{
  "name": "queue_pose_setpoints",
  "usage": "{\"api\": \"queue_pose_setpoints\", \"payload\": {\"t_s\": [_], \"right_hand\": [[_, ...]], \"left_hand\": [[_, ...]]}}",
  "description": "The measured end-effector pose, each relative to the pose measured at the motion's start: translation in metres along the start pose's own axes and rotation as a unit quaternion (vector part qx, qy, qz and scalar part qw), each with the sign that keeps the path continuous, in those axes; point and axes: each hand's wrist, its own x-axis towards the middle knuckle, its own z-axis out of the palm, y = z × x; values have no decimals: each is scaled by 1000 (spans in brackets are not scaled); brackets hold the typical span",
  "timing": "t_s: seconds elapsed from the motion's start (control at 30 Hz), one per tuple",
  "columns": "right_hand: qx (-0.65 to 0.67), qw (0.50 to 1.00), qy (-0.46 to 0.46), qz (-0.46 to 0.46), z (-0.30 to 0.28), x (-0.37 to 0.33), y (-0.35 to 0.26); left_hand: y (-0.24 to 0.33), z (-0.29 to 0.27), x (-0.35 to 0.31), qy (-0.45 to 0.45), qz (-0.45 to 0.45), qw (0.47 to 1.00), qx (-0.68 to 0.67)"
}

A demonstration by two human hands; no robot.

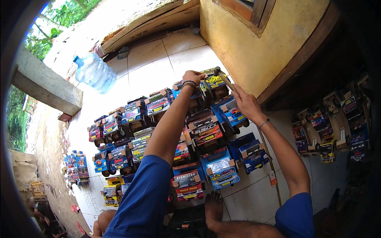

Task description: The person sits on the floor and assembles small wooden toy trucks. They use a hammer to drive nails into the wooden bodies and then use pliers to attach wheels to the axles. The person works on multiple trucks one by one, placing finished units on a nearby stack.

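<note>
My right hand (pixel 247 104) is wrapped round the wooden handle of a hammer (pixel 227 80). Its dark head is at the top of a yellow toy truck (pixel 214 81), close to the wall. Just left of the hammer head, my left hand (pixel 193 76) reaches over the same truck with its fingers pinched together. Whatever lies between those fingertips is too small to make out. Below my right hand a blue toy truck (pixel 231 113) stands in the row, and a red and orange one (pixel 204 130) is beside it.
Rows of painted toy trucks (pixel 185 186) cover much of the tiled floor (pixel 246 188). More toys (pixel 327 152) stand at the far right. A large clear water bottle (pixel 96 73) lies at the back left. A yellow wall (pixel 254 51) rises on the right. A bare foot (pixel 214 206) is nearby.
</note>
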Motion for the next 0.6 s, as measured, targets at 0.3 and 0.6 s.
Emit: {"api": "queue_pose_setpoints", "payload": {"t_s": [0.3, 0.6], "right_hand": [[-40, 983, 116, -136, -3, 14, -14], [-221, 966, 86, -106, 3, 13, 6]], "left_hand": [[3, 2, 1, 3, -11, 1000, 17], [9, 0, -5, 5, -15, 1000, 22]]}}
